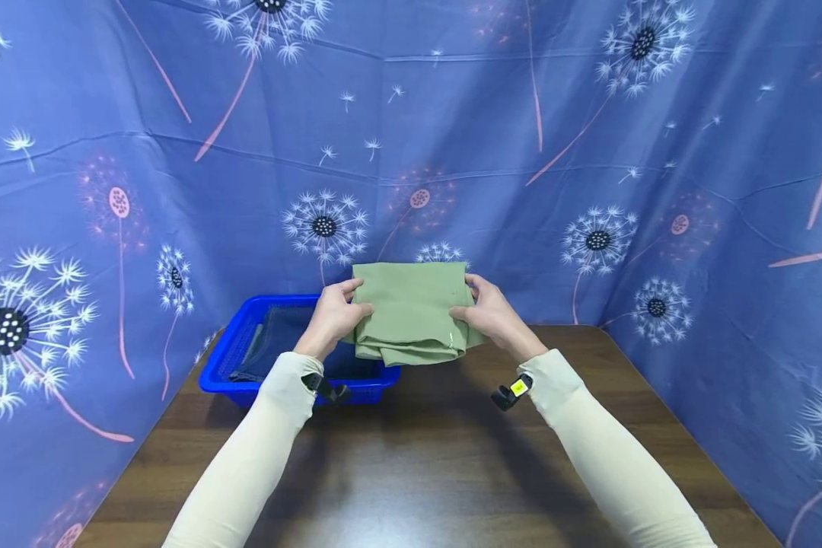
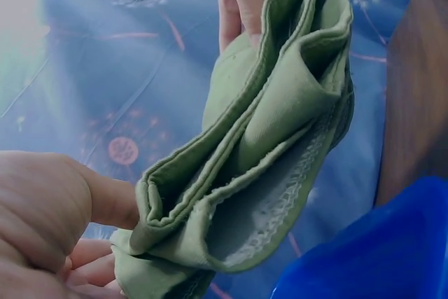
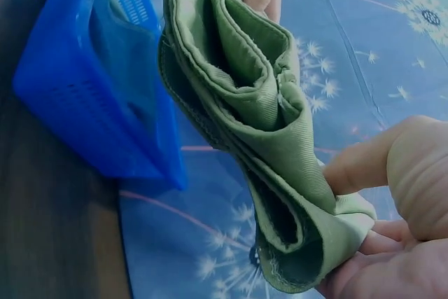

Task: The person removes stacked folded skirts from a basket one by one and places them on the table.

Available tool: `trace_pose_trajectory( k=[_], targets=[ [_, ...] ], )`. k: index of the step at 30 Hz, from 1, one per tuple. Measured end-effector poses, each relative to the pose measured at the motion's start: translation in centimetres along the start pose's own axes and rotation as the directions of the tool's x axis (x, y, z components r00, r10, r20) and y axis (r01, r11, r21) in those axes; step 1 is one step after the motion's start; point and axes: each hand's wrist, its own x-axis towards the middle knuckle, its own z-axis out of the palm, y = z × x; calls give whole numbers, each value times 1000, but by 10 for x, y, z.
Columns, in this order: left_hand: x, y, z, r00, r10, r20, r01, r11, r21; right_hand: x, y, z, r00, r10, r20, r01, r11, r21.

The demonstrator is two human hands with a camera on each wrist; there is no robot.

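A folded green garment (image 1: 411,304), its exact kind not clear, hangs in the air between both hands. My left hand (image 1: 333,316) pinches its left side, thumb in front and fingers behind. On the opposite side my right hand (image 1: 496,313) grips it the same way. Several stacked layers of the green cloth (image 2: 280,110) show in the left wrist view, with stitched hems along the edges. From the right wrist view the cloth's folds (image 3: 301,152) hang loose at the lower end, beside my right thumb.
A blue plastic basket (image 1: 229,380) stands at the back left of the brown wooden table (image 1: 411,472), partly behind my left hand. Dark blue folded fabric (image 1: 281,342) lies in it. A blue dandelion-print curtain (image 1: 452,114) surrounds the table at the back and sides.
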Motion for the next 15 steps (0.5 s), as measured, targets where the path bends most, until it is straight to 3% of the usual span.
trace_pose_trajectory(
  k=[15],
  targets=[
    [-2, -6, 70, 997, 1, -79, 0, 1000, 5, -15, 40, -35, 999, 25, -31, -26, 999, -42]
  ],
)
